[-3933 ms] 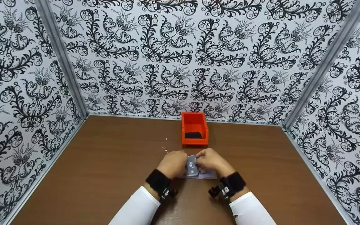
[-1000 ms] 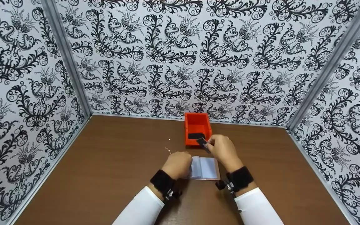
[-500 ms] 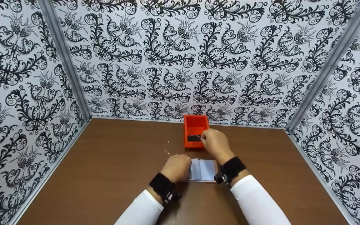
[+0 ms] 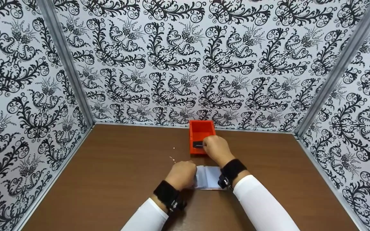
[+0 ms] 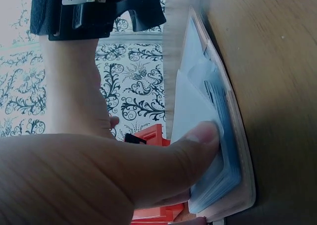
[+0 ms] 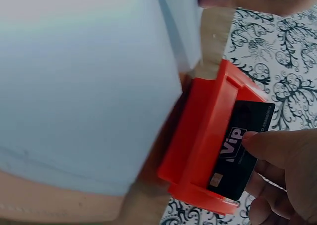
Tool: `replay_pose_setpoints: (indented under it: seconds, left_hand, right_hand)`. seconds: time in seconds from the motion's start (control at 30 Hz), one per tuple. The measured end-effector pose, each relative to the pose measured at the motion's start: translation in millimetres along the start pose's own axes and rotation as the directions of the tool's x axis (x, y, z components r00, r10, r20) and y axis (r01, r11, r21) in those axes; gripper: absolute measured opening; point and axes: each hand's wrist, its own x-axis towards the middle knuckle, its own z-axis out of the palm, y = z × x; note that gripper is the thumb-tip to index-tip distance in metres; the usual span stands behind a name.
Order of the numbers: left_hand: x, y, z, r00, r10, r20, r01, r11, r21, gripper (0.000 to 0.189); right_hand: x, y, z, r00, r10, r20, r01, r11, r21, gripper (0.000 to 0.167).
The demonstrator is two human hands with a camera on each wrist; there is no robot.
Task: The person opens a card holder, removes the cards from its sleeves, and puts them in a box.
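My left hand (image 4: 182,175) holds the left side of an open card holder (image 4: 212,178) with clear sleeves, which lies on the table. In the left wrist view its thumb (image 5: 200,138) presses the fanned sleeves (image 5: 218,111). My right hand (image 4: 217,148) is at the front of the orange-red bin (image 4: 191,139), beyond the holder. It pinches a black card (image 6: 250,117) marked "Vip", thumb on the printed face, fingers behind. In the right wrist view the card overlaps the bin's opening. Dark cards (image 4: 198,144) show low inside the bin, partly hidden by the hand.
The brown table (image 4: 124,166) is enclosed by patterned walls (image 4: 178,64) with grey corner posts. Small pale marks (image 4: 173,158) lie on the table left of the bin. Black camera straps (image 4: 233,168) sit on both wrists.
The right hand has carried the card from the holder forward to the bin, its wrist turning over on the way. The left hand has stayed on the holder's left side.
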Motion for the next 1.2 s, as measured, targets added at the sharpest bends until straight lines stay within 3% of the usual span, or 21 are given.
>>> replay_pose_setpoints:
  seconds: [0.23, 0.53, 0.77, 0.87, 1.0, 1.2]
  left_hand:
    - [2.8, 3.0, 0.8, 1.0, 0.01, 0.008, -0.01, 0.999, 0.032, 0.013]
    - [2.2, 4.7, 1.1, 0.999, 0.023, -0.027, -0.022, 0.999, 0.034, 0.011]
    - [-0.9, 4.7, 3.9, 1.0, 0.017, -0.016, -0.017, 1.0, 0.012, 0.014]
    - [-0.2, 3.1, 4.0, 1.0, 0.01, -0.003, -0.01, 1.0, 0.001, 0.014]
    - [0.7, 1.3, 3.4, 1.0, 0.006, 0.004, -0.006, 1.0, 0.013, 0.014]
    - [-0.2, 0.3, 1.8, 1.0, 0.012, -0.019, -0.011, 1.0, 0.022, 0.016]
  right_hand:
    - [1.4, 0.8, 8.0, 0.999, 0.028, 0.03, -0.028, 1.0, -0.011, 0.027]
    - [0.4, -4.4, 8.7, 0.999, 0.024, 0.044, -0.025, 1.0, 0.001, 0.027]
    - [-8.1, -10.3, 7.9, 0.996, 0.056, 0.072, -0.058, 0.998, 0.025, 0.014]
    - [-10.1, -13.2, 1.1, 0.991, 0.115, 0.063, -0.118, 0.992, 0.043, 0.007]
    - [-14.1, -15.6, -11.9, 0.971, 0.235, 0.051, -0.24, 0.96, 0.145, 0.018]
    - [-34.7, -10.1, -17.5, 0.925, 0.36, 0.12, -0.379, 0.851, 0.363, 0.012]
